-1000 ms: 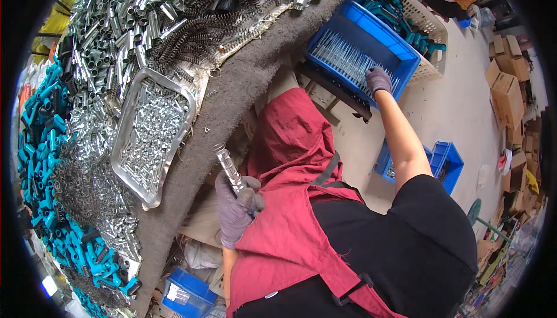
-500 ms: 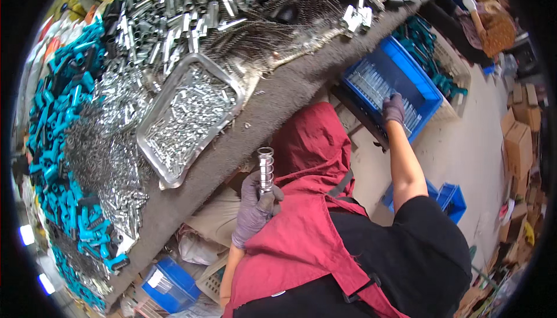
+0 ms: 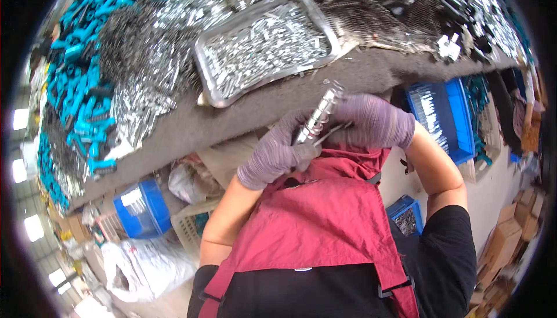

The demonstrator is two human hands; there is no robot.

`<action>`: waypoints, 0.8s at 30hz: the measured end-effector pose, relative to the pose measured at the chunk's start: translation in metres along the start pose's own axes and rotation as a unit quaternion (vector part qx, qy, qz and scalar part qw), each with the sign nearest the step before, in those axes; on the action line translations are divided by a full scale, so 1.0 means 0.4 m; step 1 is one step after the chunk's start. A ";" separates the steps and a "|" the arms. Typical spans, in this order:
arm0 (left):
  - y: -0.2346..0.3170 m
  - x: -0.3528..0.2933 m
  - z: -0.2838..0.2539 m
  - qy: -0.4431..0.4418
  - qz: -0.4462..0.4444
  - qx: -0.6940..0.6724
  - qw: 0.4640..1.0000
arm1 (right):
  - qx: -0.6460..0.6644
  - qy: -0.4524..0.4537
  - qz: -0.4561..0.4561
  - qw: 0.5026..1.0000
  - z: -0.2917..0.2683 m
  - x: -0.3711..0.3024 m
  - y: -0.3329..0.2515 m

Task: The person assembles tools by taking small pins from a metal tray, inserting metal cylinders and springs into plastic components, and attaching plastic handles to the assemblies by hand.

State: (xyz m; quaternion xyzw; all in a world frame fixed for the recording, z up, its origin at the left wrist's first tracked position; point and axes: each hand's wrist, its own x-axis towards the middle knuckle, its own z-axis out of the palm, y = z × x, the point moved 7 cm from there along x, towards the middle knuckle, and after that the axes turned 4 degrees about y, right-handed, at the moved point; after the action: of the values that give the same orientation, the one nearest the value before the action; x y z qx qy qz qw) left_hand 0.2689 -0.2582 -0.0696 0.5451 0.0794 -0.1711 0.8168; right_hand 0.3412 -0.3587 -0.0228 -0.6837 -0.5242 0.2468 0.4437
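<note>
Fingers (image 3: pixel 290 150) of both hands grip metal cylinder (image 3: pixel 320 112).

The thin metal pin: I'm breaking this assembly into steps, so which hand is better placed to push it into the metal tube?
Probably the right hand. It pinches the thin pin right beside the metal tube, while the left hand is wrapped around the tube's lower end, steadying it.

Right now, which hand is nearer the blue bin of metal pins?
Right. The right hand sits just beside the blue bin, pinching a thin pin; the left hand is farther off, gripping the metal tube.
</note>
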 end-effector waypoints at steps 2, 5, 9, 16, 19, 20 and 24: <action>0.029 -0.027 -0.038 0.032 -0.027 -0.021 0.999 | 0.278 0.031 0.229 0.932 0.027 0.021 0.059; 0.033 -0.066 -0.091 0.081 0.077 -0.097 0.989 | 0.515 0.087 0.308 0.795 0.069 0.052 0.093; 0.024 -0.094 -0.123 0.134 0.068 -0.103 0.983 | 0.591 0.129 0.343 0.719 0.125 0.074 0.094; -0.041 -0.115 -0.154 0.162 -0.005 0.020 0.987 | 0.524 0.257 0.246 0.774 0.042 0.041 0.135; -0.066 -0.128 -0.157 0.152 0.007 0.018 0.988 | 0.501 0.321 0.186 0.782 -0.074 0.020 0.111; -0.068 -0.125 -0.153 0.148 0.007 0.018 0.989 | 0.479 0.349 0.179 0.786 -0.112 0.000 0.116; -0.068 -0.121 -0.135 0.128 0.000 0.052 0.990 | 0.417 0.398 0.161 0.801 -0.165 -0.025 0.113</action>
State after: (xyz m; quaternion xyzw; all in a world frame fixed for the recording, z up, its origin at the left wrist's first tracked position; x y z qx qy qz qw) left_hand 0.2169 -0.2088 -0.0992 0.6047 0.1743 -0.1037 0.7702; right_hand 0.4133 -0.3938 -0.0311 -0.5453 -0.0307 0.2157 0.8094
